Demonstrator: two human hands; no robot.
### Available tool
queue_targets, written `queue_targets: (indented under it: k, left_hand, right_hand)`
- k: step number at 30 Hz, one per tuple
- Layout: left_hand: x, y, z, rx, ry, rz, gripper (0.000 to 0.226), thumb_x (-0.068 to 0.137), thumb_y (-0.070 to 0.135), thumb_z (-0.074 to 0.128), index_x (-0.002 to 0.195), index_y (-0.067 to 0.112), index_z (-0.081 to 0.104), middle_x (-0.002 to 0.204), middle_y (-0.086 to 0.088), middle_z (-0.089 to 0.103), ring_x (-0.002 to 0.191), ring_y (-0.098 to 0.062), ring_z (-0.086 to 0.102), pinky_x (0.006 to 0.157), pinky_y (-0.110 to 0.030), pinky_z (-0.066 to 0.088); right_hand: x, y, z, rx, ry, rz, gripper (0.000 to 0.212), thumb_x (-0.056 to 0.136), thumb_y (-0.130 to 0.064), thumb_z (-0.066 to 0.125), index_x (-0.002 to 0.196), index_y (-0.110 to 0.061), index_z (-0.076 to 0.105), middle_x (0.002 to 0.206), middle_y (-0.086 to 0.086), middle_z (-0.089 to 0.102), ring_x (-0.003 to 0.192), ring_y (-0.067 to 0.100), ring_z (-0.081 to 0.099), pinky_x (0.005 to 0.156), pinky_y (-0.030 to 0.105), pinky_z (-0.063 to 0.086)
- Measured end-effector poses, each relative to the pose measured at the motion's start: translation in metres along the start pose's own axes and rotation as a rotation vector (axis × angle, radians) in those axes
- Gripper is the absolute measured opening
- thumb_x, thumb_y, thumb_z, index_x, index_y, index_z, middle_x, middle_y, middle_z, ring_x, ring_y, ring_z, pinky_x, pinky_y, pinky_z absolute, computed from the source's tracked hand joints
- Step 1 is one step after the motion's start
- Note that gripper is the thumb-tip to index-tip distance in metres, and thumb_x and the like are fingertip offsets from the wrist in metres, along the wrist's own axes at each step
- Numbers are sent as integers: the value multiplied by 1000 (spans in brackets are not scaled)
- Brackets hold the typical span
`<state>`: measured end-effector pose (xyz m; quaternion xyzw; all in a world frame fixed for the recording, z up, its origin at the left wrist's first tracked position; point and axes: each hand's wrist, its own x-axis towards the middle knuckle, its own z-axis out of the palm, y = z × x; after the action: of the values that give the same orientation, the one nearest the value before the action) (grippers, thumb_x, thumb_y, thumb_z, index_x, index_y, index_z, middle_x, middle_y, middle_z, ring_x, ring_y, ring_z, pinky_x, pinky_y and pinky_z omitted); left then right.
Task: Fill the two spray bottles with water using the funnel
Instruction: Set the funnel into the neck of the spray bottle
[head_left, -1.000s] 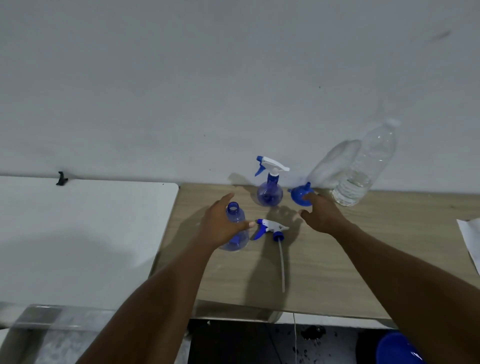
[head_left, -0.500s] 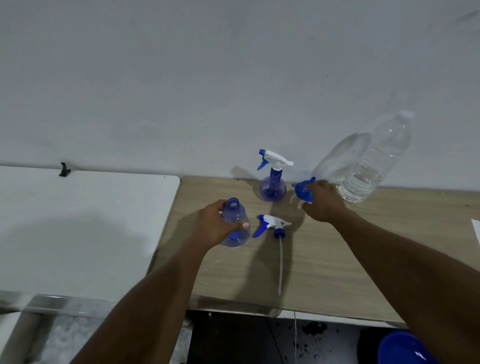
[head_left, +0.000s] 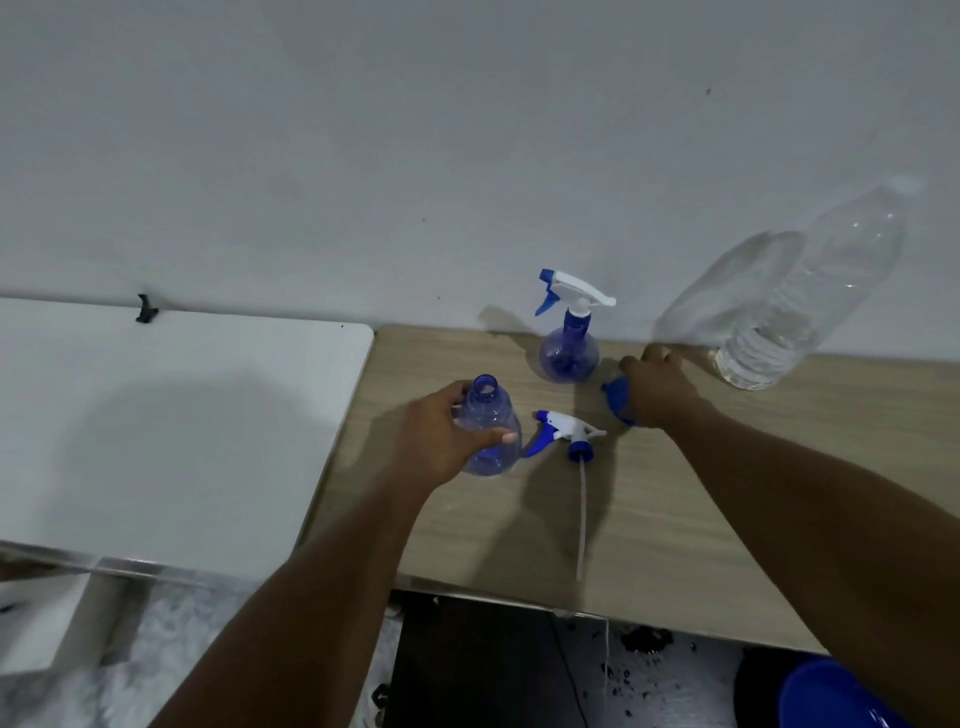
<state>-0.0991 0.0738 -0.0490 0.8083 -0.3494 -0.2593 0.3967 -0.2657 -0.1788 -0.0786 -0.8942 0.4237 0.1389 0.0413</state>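
On the wood table (head_left: 639, 545), my left hand (head_left: 441, 436) grips the open spray bottle (head_left: 491, 415) upright. My right hand (head_left: 657, 389) curls round the blue funnel (head_left: 618, 397), beside the capped spray bottle (head_left: 569, 353). I'd hold the neck steady and seat the spout straight before touching the water bottle (head_left: 795, 312).

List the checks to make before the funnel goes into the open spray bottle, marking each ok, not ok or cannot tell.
1. The open spray bottle stands upright, mouth uncovered: ok.
2. The left hand grips its body: ok.
3. The right hand holds the funnel: ok.
4. The removed spray head lies on the table, clear of that mouth: ok.
5. The second spray bottle is opened: not ok, its head is still on.
6. The water bottle is uncapped: cannot tell.
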Motion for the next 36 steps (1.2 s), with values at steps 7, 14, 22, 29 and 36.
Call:
queue_targets:
  k: [7, 14, 22, 29, 36]
  left_hand:
    - [0, -2, 1, -25, 6, 18, 68, 59, 39, 94, 120, 31, 63, 104, 15, 67, 95, -4, 62, 74, -11, 44]
    - [-2, -1, 0, -48, -10, 38, 62, 63, 36, 93, 116, 33, 62, 97, 22, 65, 90, 2, 61, 72, -6, 43]
    - [-6, -8, 5, -80, 0, -5, 51, 67, 43, 89, 109, 37, 61, 91, 22, 65, 86, 2, 61, 68, -7, 42]
    - [0, -16, 10, -140, -65, -28, 50, 72, 39, 87, 107, 44, 52, 91, 25, 60, 87, 3, 59, 81, -26, 53]
    - [4, -19, 11, -129, -80, -29, 47, 73, 35, 86, 108, 30, 55, 96, 15, 63, 91, -8, 64, 81, -24, 54]
  right_hand:
    - [-18, 2, 6, 63, -90, 87, 64, 75, -45, 77, 126, -18, 47, 123, 14, 53, 109, 36, 57, 87, 39, 48]
    - [-47, -5, -54, 760, 40, 235, 64, 76, -59, 76, 111, -10, 54, 99, 12, 65, 81, 29, 70, 70, 40, 62]
    - [-96, -83, -105, 1280, 182, -139, 49, 72, -50, 84, 101, -13, 70, 91, 10, 73, 79, 21, 73, 73, 42, 63]
    - [-104, -127, -91, 1214, 409, -283, 68, 65, -44, 91, 121, -23, 60, 111, -17, 63, 94, -1, 67, 77, 11, 53]
    - [-109, -122, -63, 1061, 388, -405, 73, 64, -48, 90, 124, -26, 55, 116, -18, 60, 104, 1, 59, 83, 18, 49]
